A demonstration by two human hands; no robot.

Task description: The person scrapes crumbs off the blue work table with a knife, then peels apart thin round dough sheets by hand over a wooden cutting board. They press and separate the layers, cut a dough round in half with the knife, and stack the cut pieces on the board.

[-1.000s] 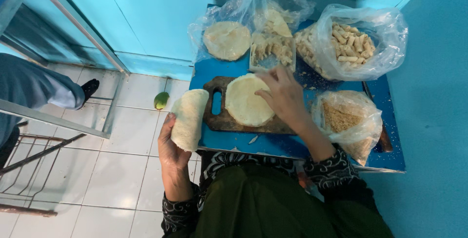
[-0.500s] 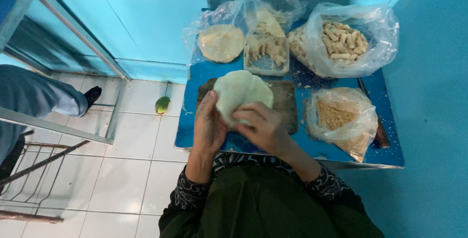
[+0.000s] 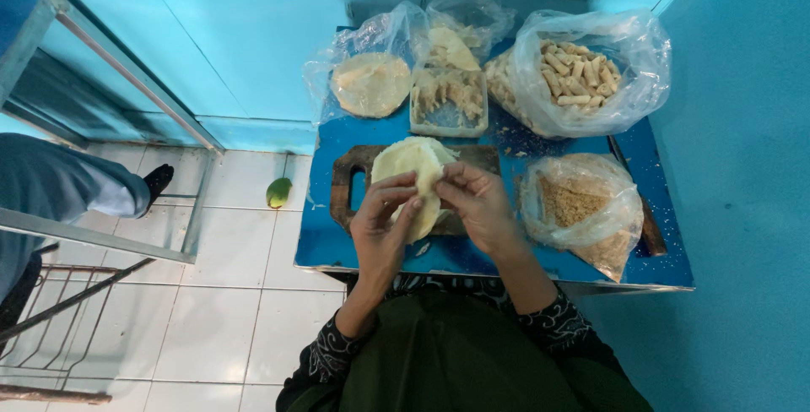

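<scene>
We see one thin round wrapper (image 3: 411, 165), pale and floppy, held up between our two hands just above the wooden cutting board (image 3: 353, 177). Our left hand (image 3: 384, 224) has its fingers half curled, pinching the wrapper's lower left edge, thumb on top. Our right hand (image 3: 474, 201) is likewise partly closed, its fingertips gripping the wrapper's right edge, and it meets the left one at the middle.

Beyond the hands, on the blue bench (image 3: 506, 260), we count four clear plastic bags and one plastic tub. Straight ahead of the hands sits the rectangular tub (image 3: 449, 100) of pale filling pieces. Ahead and to the left of the left hand lies a bag with a stack of round wrappers (image 3: 371, 83). Behind the tub there is a smaller bag (image 3: 468, 28) with folded pieces in it. Ahead and to the right of the right hand stands a big bag of rolled sticks (image 3: 582, 70), and just right of that hand a bag of breadcrumbs (image 3: 582, 205).

On the floor well left of the left hand lies one green fruit (image 3: 278, 192).
</scene>
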